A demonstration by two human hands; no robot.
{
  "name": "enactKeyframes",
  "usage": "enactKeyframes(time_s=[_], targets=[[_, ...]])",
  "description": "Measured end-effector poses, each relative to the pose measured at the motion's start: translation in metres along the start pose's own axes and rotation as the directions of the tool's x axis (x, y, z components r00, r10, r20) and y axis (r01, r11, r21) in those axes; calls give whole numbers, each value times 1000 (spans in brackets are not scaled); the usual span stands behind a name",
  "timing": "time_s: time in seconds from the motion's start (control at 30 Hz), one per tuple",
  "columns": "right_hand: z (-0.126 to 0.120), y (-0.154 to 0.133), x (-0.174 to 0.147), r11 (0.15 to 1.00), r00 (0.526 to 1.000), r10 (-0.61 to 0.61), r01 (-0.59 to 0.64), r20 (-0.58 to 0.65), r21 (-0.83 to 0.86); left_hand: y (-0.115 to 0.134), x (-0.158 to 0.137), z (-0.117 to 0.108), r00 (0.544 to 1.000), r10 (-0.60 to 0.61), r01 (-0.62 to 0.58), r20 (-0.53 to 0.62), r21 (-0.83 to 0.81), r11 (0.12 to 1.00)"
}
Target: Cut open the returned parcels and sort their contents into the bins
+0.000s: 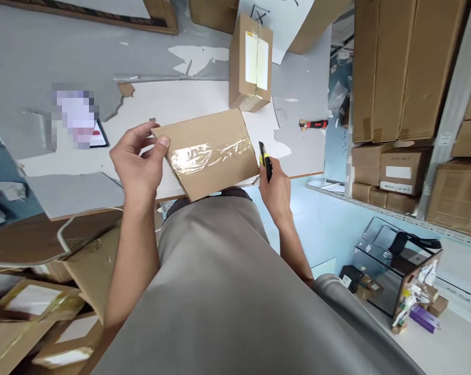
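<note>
One head-worn camera, tipped steeply down over the person's torso, close on both hands mid-frame, worktable (220, 99) above, shelving at right

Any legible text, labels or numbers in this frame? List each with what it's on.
None can be read.
White label on upright box: blank or too blurred.
Marker strokes on white sheet: cut off, unreadable.
Labels on shelf cartons: too small.
Pixelated patch: obscured.
Taped carton in left hand: no print.

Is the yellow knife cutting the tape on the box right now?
No, the knife in the right hand sits beside the box, off the tape.
</note>
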State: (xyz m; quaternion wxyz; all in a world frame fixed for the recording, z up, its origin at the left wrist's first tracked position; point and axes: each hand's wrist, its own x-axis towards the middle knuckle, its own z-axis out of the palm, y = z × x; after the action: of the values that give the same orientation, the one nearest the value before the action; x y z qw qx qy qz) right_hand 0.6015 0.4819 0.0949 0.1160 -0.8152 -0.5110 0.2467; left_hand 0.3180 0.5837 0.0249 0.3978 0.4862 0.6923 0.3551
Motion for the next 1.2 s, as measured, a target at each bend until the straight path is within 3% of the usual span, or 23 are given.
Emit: enactKeyframes(time_s=[0.07, 0.13, 0.23, 0.3, 0.4, 0.53, 0.63, 0.73, 1.0, 1.2], targets=[[5, 6, -4, 998, 999, -22, 21, 23, 57, 8, -3, 4, 992, 122, -117, -29, 118, 986], [8, 9, -7, 995, 998, -39, 34, 49, 99, 24, -10, 15, 954, 300, -296, 18, 235, 926], [5, 12, -6, 989, 993, -62, 48, 97, 139, 55, -26, 42, 876, 400, -468, 269, 270, 842], [-3, 10, -1, 989, 988, -75, 56, 138, 135, 74, -36, 60, 847, 338, -466, 410, 268, 843], [-21, -3, 11, 994, 967, -102, 88, 232, 71, 86, -42, 76, 839, 240, -411, 487, 281, 867], [-39, -26, 30, 991, 932, -112, 131, 345, -35, 81, -42, 77, 861, 163, -320, 483, 262, 910], [-40, -37, 40, 986, 920, -101, 143, 378, -83, 77, -42, 77, 870, 170, -311, 463, 245, 918], [-36, -42, 44, 984, 915, -92, 143, 394, -103, 78, -42, 78, 869, 194, -328, 455, 237, 915], [-37, -48, 39, 976, 913, -54, 135, 405, -173, 81, -42, 78, 867, 108, -257, 486, 250, 934], [-33, -68, 35, 952, 916, 18, 106, 400, -287, 86, -42, 78, 863, 91, -239, 497, 243, 940]])
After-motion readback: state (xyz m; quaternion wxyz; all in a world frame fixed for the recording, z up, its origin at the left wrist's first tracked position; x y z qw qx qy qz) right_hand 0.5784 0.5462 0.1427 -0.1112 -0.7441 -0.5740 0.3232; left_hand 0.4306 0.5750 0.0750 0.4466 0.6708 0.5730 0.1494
